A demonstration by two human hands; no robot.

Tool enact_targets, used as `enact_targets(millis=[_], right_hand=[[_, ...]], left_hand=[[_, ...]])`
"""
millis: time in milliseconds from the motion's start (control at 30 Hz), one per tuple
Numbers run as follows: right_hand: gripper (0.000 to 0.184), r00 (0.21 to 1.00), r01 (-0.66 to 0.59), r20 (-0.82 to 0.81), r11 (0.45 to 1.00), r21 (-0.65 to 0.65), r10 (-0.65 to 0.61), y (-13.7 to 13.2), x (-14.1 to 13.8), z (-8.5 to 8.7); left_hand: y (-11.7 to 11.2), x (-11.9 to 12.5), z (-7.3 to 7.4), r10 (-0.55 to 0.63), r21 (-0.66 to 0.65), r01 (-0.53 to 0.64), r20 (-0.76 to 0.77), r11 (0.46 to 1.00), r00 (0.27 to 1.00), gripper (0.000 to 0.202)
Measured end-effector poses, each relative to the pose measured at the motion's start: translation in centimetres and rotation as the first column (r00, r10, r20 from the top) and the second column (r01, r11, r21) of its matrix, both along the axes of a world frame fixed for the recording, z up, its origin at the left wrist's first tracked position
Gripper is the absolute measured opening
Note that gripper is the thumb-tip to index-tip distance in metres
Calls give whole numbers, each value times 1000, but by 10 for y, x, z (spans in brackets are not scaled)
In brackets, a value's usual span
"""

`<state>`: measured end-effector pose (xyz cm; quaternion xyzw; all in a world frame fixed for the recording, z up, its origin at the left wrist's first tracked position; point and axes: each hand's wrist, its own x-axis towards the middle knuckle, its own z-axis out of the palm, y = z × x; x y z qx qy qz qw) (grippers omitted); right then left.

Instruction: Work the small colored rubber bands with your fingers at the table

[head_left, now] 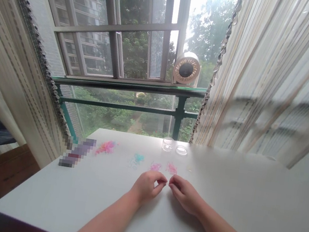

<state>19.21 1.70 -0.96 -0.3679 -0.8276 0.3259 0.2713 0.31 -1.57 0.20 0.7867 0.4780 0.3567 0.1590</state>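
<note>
Both of my hands rest on the white table [79, 194], fingertips almost meeting. My left hand [148, 187] is curled in a pinch, and my right hand [185, 193] is curled the same way opposite it. What lies between the fingertips is too small to make out. Just beyond them sit small heaps of tiny coloured bands: a pink heap [171, 168], a lilac heap [155, 166], a turquoise heap [137, 158] and a larger pink-orange heap [105, 147].
A small clear jar [167, 144] and its lid [181, 150] stand at the table's far edge. A blurred dark object [77, 152] lies at the left. Behind are a window with a green railing, a round white device [187, 69] and curtains on both sides.
</note>
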Motion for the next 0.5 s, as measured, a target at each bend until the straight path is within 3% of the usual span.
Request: enact_targets(millis=[500], right_hand=[[13, 1000, -14, 14, 1000, 0, 14, 0, 2, 0]], left_hand=[[-1, 0, 0, -9, -28, 8, -31, 1000, 999, 16]])
